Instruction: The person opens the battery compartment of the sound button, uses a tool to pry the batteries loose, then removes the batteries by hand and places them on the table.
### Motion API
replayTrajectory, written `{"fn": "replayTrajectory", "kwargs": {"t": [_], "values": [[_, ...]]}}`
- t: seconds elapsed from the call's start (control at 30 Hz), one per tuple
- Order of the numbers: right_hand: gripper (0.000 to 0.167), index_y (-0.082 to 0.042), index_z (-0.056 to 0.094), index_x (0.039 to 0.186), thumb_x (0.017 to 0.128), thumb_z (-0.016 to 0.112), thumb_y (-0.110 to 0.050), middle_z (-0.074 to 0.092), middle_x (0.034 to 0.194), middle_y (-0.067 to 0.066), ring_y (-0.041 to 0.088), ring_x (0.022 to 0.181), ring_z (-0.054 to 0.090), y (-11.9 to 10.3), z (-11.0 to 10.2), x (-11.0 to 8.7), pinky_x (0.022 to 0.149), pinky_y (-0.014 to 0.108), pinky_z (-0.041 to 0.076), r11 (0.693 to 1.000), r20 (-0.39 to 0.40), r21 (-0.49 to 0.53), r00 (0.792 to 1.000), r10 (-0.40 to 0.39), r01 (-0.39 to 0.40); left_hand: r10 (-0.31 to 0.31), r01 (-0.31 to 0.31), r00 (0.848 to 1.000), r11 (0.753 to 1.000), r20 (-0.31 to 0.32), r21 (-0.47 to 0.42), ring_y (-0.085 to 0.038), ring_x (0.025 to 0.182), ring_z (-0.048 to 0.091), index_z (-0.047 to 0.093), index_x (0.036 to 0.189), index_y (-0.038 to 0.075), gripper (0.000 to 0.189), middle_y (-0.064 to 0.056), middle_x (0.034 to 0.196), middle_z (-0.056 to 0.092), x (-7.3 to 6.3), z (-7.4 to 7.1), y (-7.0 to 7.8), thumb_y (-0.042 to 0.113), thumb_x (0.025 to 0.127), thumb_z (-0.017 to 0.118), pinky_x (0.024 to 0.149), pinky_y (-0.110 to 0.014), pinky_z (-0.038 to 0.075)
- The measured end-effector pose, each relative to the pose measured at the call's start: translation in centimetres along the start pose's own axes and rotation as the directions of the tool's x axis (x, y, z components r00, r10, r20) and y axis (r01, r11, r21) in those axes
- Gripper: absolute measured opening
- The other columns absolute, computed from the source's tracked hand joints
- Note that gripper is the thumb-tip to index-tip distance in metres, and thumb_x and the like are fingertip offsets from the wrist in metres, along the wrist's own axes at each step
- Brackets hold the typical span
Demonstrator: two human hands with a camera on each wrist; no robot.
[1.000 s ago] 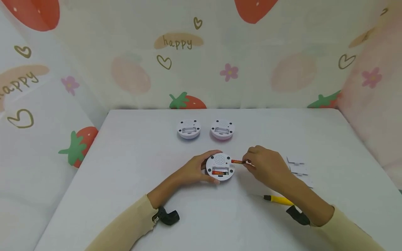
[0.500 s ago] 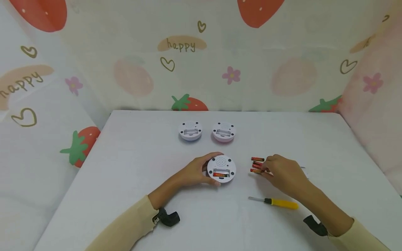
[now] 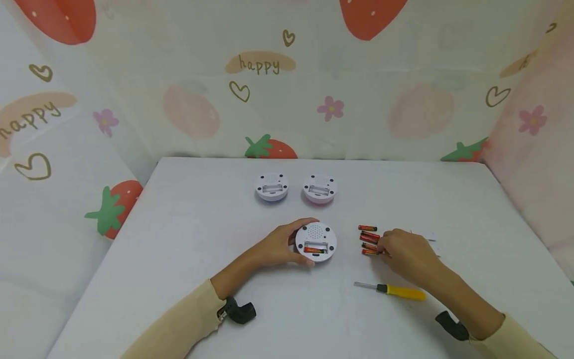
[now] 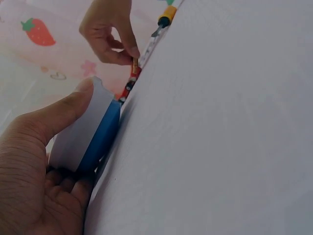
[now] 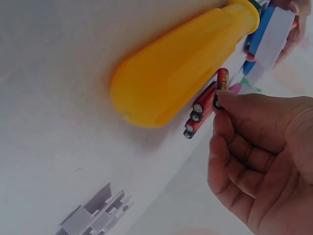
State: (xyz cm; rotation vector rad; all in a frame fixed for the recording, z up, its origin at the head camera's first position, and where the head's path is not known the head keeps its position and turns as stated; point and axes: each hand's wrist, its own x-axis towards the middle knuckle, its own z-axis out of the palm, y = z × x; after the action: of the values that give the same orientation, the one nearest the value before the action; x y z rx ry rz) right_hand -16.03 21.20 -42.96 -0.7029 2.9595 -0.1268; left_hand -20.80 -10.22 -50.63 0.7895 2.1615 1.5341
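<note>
A round white device (image 3: 316,231) with a speaker grille and a blue side lies back-up on the table. My left hand (image 3: 280,245) grips it by its left edge, thumb at the front. One orange-and-red battery (image 3: 314,250) sits in its battery compartment, in the lower slot. Right of it, my right hand (image 3: 405,252) pinches a battery (image 5: 222,81) between thumb and index finger. Several loose batteries (image 3: 368,237) lie in a column beside those fingertips; in the right wrist view they show just past the pinched one.
Two more round white devices, a left one (image 3: 271,194) and a right one (image 3: 319,196), stand behind with bare compartments. A yellow-handled screwdriver (image 3: 405,292) lies in front of the right hand. White battery covers (image 5: 95,215) lie beyond the right hand, partly hidden in the head view.
My right hand has moved right with a battery, away from the device to the loose batteries, then slightly toward the front. My left hand stays on the device.
</note>
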Motion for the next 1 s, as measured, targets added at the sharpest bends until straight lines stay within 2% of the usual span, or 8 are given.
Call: {"fn": "replayTrajectory", "kwargs": {"t": [0.2, 0.43, 0.6, 0.7, 0.8, 1.0], "values": [[0.006, -0.008, 0.078, 0.088, 0.084, 0.083, -0.009, 0.071, 0.083, 0.003, 0.018, 0.075, 0.061, 0.1, 0.1, 0.3, 0.073, 0.037, 0.061, 1.0, 0.021, -0.027, 1.0, 0.005, -0.005, -0.002, 0.002, 1.0, 1.0, -0.005, 0.016, -0.007, 0.13, 0.052, 0.04, 0.154, 0.021, 0.099, 0.009, 0.145, 0.053, 0.1, -0.2, 0.2, 0.022, 0.072, 0.095, 0.112, -0.025, 0.04], [0.007, -0.008, 0.077, 0.089, 0.085, 0.081, -0.011, 0.069, 0.08, 0.002, 0.016, 0.071, 0.057, 0.0, 0.4, 0.4, 0.066, 0.033, 0.059, 0.999, 0.072, -0.039, 0.997, 0.016, -0.013, 0.0, 0.0, 1.0, 1.0, -0.003, 0.013, -0.008, 0.131, 0.052, 0.04, 0.155, 0.023, 0.098, 0.008, 0.146, 0.052, -0.1, -0.1, 0.2, 0.021, 0.073, 0.094, 0.112, -0.026, 0.04], [0.008, -0.007, 0.077, 0.09, 0.085, 0.081, -0.012, 0.068, 0.079, 0.001, 0.015, 0.069, 0.056, 0.0, 0.5, 0.3, 0.065, 0.033, 0.059, 0.999, 0.073, -0.049, 0.997, 0.019, -0.015, -0.002, 0.002, 1.0, 1.0, -0.002, 0.021, -0.007, 0.13, 0.052, 0.04, 0.154, 0.025, 0.098, 0.01, 0.145, 0.052, -0.1, 0.0, 0.1, 0.023, 0.073, 0.094, 0.112, -0.026, 0.04], [0.01, -0.007, 0.077, 0.092, 0.085, 0.082, -0.012, 0.068, 0.08, 0.001, 0.015, 0.07, 0.058, -0.1, 0.2, 0.1, 0.065, 0.033, 0.059, 1.0, 0.053, -0.024, 0.998, 0.014, -0.012, -0.003, 0.003, 1.0, 1.0, 0.002, 0.02, -0.007, 0.131, 0.052, 0.04, 0.155, 0.023, 0.098, 0.01, 0.145, 0.052, -0.1, 0.0, 0.2, 0.024, 0.073, 0.094, 0.112, -0.026, 0.04], [0.013, -0.009, 0.078, 0.093, 0.083, 0.084, -0.014, 0.07, 0.083, 0.001, 0.016, 0.073, 0.06, -0.3, -0.5, 0.1, 0.064, 0.032, 0.058, 1.0, -0.005, -0.007, 1.0, -0.008, 0.008, -0.002, 0.002, 1.0, 1.0, 0.007, 0.015, -0.007, 0.131, 0.052, 0.039, 0.155, 0.021, 0.099, 0.01, 0.146, 0.052, -0.1, 0.0, 0.2, 0.025, 0.073, 0.094, 0.112, -0.027, 0.04], [0.019, -0.012, 0.08, 0.1, 0.082, 0.086, -0.017, 0.074, 0.095, 0.002, 0.021, 0.088, 0.066, -2.2, -2.0, 0.9, 0.068, 0.034, 0.06, 0.995, -0.112, 0.04, 0.99, -0.09, 0.095, -0.011, 0.011, 1.0, 1.0, 0.001, 0.005, -0.007, 0.133, 0.05, 0.039, 0.156, 0.019, 0.1, 0.009, 0.146, 0.051, -0.1, 0.1, 0.3, 0.023, 0.073, 0.094, 0.113, -0.026, 0.039]]}}
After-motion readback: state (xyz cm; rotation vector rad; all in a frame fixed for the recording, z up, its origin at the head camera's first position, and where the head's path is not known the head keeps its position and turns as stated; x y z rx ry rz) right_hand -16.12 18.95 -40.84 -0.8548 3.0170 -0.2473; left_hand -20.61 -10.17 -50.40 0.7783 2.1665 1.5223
